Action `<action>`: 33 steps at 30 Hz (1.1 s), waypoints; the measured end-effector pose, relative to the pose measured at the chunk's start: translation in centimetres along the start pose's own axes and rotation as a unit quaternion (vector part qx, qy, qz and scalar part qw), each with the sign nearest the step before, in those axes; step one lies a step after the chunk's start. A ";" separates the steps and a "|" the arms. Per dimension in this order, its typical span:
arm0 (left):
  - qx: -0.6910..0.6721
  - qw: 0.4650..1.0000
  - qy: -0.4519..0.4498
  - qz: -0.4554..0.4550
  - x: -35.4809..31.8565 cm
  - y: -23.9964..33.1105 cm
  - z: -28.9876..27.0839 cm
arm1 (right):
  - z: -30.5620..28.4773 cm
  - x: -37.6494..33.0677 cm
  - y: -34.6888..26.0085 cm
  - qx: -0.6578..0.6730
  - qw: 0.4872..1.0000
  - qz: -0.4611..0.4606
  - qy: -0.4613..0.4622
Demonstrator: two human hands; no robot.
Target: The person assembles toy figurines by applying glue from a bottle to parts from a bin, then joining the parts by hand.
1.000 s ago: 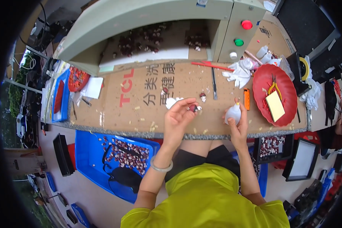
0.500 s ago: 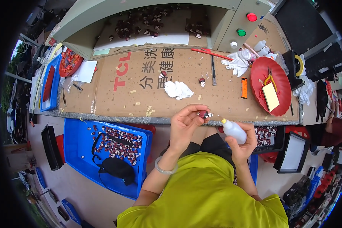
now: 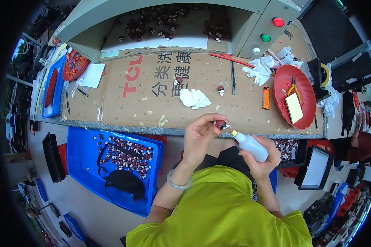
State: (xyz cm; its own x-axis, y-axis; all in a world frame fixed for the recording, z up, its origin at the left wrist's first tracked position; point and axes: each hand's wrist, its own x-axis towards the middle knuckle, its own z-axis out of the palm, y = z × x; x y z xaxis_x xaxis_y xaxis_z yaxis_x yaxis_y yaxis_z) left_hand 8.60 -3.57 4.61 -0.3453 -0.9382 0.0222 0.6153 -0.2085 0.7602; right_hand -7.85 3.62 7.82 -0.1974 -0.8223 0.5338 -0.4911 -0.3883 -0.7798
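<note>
Between the fingertips of my left hand (image 3: pixel 200 138) is a small dark-red and white figurine (image 3: pixel 221 124), held above the table's front edge. My right hand (image 3: pixel 263 160) is wrapped round a white squeeze bottle (image 3: pixel 252 147) with a yellow collar, tilted so that its thin nozzle tip points at the figurine. Tip and figurine are very close; whether they touch I cannot tell. Beyond my hands a crumpled white tissue (image 3: pixel 194 99) lies on the cardboard. Two similar figurines lie on the cardboard, one on the right (image 3: pixel 221 90) and another on the left (image 3: pixel 178 80).
Behind the cardboard stands a grey-green machine (image 3: pixel 245 39) with many figurines inside. A red dish (image 3: pixel 282 108) with yellow-handled pliers and a yellow pad sits right, beside an orange lighter (image 3: pixel 266 98). Below left, a blue bin (image 3: pixel 84 164) holds figurines and a black bag (image 3: pixel 125 183).
My right hand has brought the squeeze bottle left, and its nozzle now reaches the figurine. My left hand keeps nearly the same place.
</note>
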 end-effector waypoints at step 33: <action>-0.021 0.999 -0.010 -0.022 -0.2 -0.2 0.0 | -0.9 2.5 -2.3 -0.092 0.987 -0.118 -0.056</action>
State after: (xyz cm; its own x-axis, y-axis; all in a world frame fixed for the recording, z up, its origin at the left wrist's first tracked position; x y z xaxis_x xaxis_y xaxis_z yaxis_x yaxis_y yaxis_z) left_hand 8.57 -3.40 4.44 -0.3871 -0.9220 0.0026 0.6275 -0.2614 0.7334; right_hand -7.99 2.85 11.27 0.0303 -0.7624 0.6464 -0.6605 -0.5007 -0.5595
